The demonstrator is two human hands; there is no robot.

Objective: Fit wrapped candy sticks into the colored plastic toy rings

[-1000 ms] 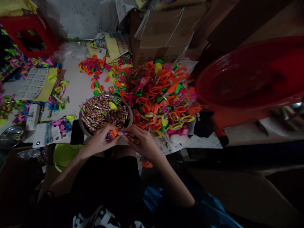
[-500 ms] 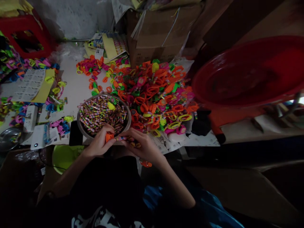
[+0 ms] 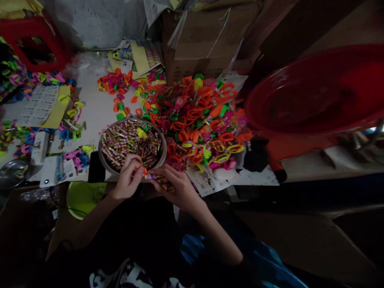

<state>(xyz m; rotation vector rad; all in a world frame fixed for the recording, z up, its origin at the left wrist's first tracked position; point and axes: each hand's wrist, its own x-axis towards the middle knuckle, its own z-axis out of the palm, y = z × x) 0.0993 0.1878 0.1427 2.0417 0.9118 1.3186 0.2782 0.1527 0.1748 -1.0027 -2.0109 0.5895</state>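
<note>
My left hand [image 3: 129,180] is closed, its thumb and fingers pinching a small orange plastic piece [image 3: 145,171], mostly covered by the fingers. Against it, my right hand [image 3: 180,188] holds several wrapped candy rolls [image 3: 164,183]; the end of one roll meets the orange piece. Both hands are at the near rim of a round metal bowl [image 3: 165,154], which is full of similar candy rolls [image 3: 120,140] with a yellow piece [image 3: 141,133] on top. Right of the bowl lies a big heap of orange, pink, green and yellow toy watches [image 3: 195,114].
A black phone [image 3: 96,167] lies left of the bowl, above a lime-green basin [image 3: 81,200]. Cardboard box [image 3: 207,44] stands behind the heap. A large red basin [image 3: 315,90] is at right, a red stool [image 3: 36,44] at far left. Sticker sheets [image 3: 39,106] lie on the table.
My left fingers have closed further over the orange piece, hiding most of it. The right hand has shifted slightly; an orange object seen below it earlier no longer shows.
</note>
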